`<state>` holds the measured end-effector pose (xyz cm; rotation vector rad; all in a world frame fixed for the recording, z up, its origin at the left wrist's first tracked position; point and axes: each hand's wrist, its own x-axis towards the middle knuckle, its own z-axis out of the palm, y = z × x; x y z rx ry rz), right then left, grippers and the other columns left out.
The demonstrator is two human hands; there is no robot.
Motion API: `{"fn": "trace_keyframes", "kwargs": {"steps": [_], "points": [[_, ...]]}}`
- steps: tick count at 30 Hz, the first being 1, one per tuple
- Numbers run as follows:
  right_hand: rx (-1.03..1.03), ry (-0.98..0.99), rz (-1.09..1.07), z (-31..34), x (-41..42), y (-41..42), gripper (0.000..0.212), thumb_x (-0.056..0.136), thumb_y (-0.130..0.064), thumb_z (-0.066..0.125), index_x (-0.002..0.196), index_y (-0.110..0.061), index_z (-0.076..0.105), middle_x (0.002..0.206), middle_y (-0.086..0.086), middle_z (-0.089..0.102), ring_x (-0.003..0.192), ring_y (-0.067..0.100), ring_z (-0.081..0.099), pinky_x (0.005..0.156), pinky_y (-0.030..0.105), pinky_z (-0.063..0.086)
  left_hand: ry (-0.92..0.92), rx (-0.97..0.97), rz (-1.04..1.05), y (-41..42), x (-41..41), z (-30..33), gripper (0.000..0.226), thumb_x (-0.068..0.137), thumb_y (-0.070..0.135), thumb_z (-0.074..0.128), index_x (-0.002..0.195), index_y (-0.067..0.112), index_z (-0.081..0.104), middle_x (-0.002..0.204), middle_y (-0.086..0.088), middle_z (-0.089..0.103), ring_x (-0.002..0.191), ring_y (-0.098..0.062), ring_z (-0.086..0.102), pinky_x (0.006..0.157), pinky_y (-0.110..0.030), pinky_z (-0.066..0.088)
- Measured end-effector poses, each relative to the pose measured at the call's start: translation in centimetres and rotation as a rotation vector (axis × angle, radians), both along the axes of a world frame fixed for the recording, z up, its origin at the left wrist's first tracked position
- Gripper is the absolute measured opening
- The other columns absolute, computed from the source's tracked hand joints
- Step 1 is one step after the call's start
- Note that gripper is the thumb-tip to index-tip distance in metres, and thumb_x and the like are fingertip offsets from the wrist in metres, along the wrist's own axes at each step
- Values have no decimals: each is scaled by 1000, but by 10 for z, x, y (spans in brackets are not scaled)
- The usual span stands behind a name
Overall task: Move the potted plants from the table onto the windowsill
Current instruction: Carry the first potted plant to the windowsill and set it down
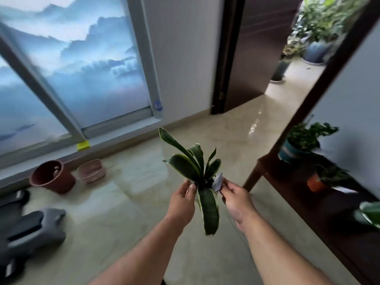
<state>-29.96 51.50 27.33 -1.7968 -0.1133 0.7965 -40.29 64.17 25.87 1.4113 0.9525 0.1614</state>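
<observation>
A small snake plant (195, 163) with dark green, yellow-edged leaves is held in the air over the floor. My left hand (182, 200) grips its pot from the left and my right hand (236, 199) from the right; the pot is mostly hidden between them, with a white tag by my right thumb. The low windowsill (115, 130) runs along the window at the left. On the dark wooden table (287, 182) at the right stand a leafy plant in a blue pot (296, 149), a plant in an orange pot (317, 182) and part of a third plant (370, 214).
An empty brown pot (51, 177) and a pink basket (91, 170) sit on the floor below the sill. Grey slippers (30, 229) lie at the lower left. A yellow item (83, 145) rests on the sill. A dark door (257, 50) stands open to a room with large plants (316, 29).
</observation>
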Motion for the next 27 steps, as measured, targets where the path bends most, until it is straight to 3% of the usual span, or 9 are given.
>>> {"fn": "trace_keyframes", "kwargs": {"steps": [14, 21, 24, 27], "points": [[67, 40, 221, -8, -47, 279, 27, 101, -32, 61, 126, -28, 71, 123, -11, 74, 124, 10, 62, 114, 40, 45, -79, 7, 304, 245, -74, -12, 46, 100, 39, 50, 145, 29, 50, 139, 11, 59, 131, -12, 53, 112, -44, 42], [78, 54, 305, -11, -40, 382, 30, 103, -23, 59, 132, -23, 67, 128, -3, 72, 121, 12, 63, 112, 40, 47, -48, 29, 418, 333, -76, -15, 48, 98, 40, 53, 144, 27, 52, 139, 10, 60, 130, -16, 54, 111, -46, 44], [78, 60, 368, -14, -25, 431, 20, 102, -25, 59, 112, -34, 74, 118, -9, 76, 117, 8, 66, 109, 39, 49, -42, 22, 457, 379, -63, -23, 48, 98, 40, 53, 145, 26, 51, 139, 10, 60, 131, -16, 54, 112, -45, 43], [83, 78, 386, -23, -2, 483, 25, 103, -21, 57, 95, -39, 72, 111, -13, 76, 111, 4, 66, 104, 33, 50, -24, 12, 482, 427, -43, -30, 48, 98, 40, 53, 145, 28, 50, 139, 13, 59, 132, -15, 53, 112, -46, 43]]}}
